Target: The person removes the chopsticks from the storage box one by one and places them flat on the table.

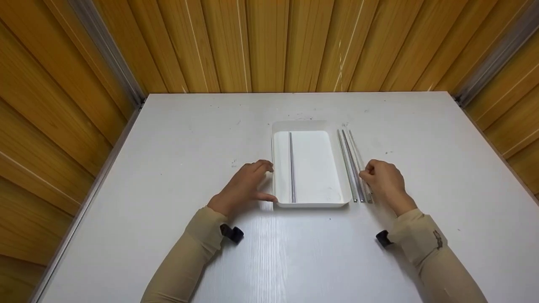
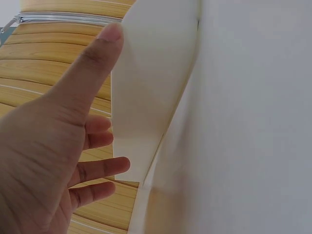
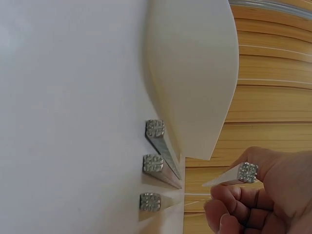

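Note:
A white rectangular tray point(image 1: 311, 205) lies on the table with one slim chopstick point(image 1: 292, 168) lengthwise inside, near its left wall. My left hand point(image 1: 248, 183) is at the tray's left side, thumb and fingers spread along the wall; the left wrist view shows the thumb tip at the rim. To the right of the tray, my right hand point(image 1: 385, 179) pinches a chopstick point(image 3: 229, 177) between thumb and fingers, its glittery square end showing. Beside it on the table lie three more chopsticks, including a left one point(image 3: 156, 128), a middle one point(image 3: 153, 164) and a right one point(image 3: 150, 202).
The white table point(image 1: 202, 139) reaches back to a wall of wood-look panels point(image 1: 269, 46), with similar panels on both sides. Small dark marks dot the tabletop. A black wrist device point(image 1: 231, 233) sits at the left cuff, another point(image 1: 384, 238) at the right.

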`<state>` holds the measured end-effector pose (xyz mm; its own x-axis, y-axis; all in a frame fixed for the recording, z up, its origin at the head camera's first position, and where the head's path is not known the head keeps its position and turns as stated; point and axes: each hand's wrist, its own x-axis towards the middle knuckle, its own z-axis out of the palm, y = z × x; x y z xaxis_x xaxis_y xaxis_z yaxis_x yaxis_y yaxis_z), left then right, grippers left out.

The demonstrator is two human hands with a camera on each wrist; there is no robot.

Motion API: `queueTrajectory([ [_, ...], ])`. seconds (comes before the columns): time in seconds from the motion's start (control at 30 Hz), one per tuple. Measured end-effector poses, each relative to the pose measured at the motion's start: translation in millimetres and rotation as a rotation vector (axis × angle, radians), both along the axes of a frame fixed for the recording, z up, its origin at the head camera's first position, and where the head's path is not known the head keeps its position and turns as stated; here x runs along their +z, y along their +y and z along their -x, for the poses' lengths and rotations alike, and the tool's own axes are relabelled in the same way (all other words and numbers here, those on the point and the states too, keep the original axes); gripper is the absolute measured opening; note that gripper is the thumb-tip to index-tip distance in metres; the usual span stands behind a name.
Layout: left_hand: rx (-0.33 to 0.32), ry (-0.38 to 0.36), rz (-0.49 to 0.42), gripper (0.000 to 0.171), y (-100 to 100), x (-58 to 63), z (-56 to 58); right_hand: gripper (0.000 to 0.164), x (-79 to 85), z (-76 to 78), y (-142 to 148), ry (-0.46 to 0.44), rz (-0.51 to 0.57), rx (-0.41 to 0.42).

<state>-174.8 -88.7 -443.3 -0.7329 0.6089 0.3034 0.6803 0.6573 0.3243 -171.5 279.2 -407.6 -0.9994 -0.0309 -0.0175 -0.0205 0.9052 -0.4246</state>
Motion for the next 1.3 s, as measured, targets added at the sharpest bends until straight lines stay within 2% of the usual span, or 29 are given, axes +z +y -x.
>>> queueTrajectory([
  [0.63, -0.008, 0.015, -0.007, 0.074, 0, -0.8, -0.7, 0.019, -6.2, -2.3, 20, -0.052, -0.01, -0.009],
  [1.3, 0.012, -0.026, 0.011, 0.074, 1, 1.4, -1.0, 0.019, -11.2, -2.6, 28, -0.105, -0.026, -0.017],
])
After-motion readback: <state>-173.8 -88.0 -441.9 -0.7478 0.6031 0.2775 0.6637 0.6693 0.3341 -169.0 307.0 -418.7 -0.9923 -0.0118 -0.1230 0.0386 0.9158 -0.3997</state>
